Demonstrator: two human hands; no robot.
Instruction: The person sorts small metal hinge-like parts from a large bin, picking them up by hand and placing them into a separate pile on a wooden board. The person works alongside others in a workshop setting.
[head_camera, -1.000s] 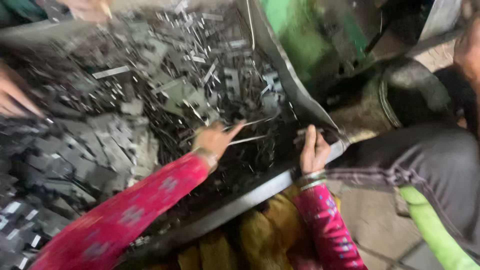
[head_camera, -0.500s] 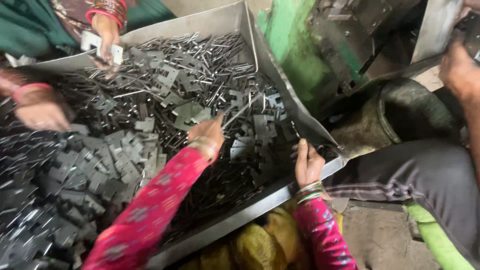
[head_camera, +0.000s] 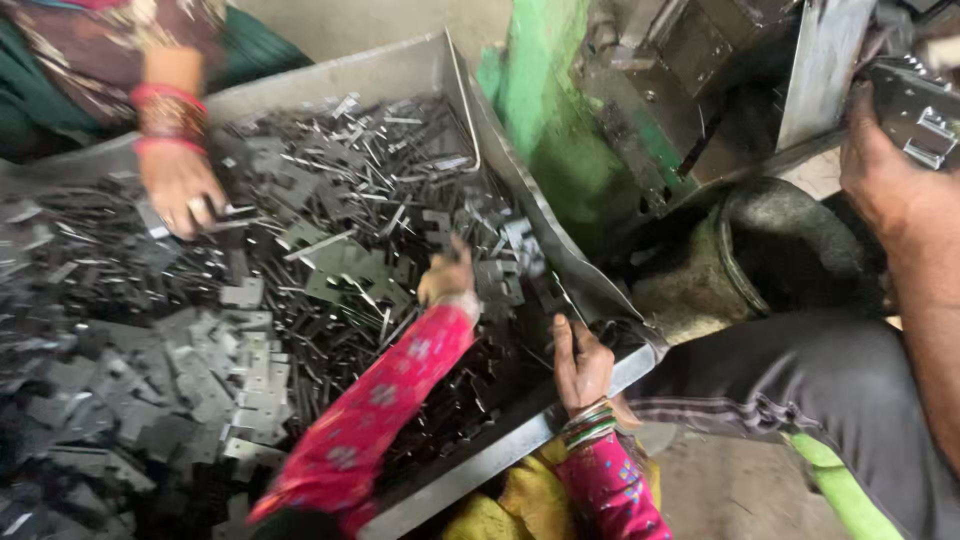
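Note:
A large grey metal tray (head_camera: 390, 70) is heaped with small dark metal plates and thin rods (head_camera: 330, 230). My left hand (head_camera: 447, 278), in a pink patterned sleeve, reaches into the heap near the tray's right wall, fingers curled among the flat pieces; what it grips is blurred. My right hand (head_camera: 580, 365), with bangles at the wrist, rests on the tray's near right corner, fingers lying over the rim and the pieces there.
Another person's hand (head_camera: 180, 190) with red bangles picks at the pieces at the tray's far left. At the right, a second person's arm (head_camera: 900, 220) holds a metal part beside a green machine frame (head_camera: 540, 120); a leg in dark trousers (head_camera: 800, 400) lies below it.
The view has swung down and right. My left hand has stayed in the heap near the tray's right wall. The far person's hand has moved down into the pieces.

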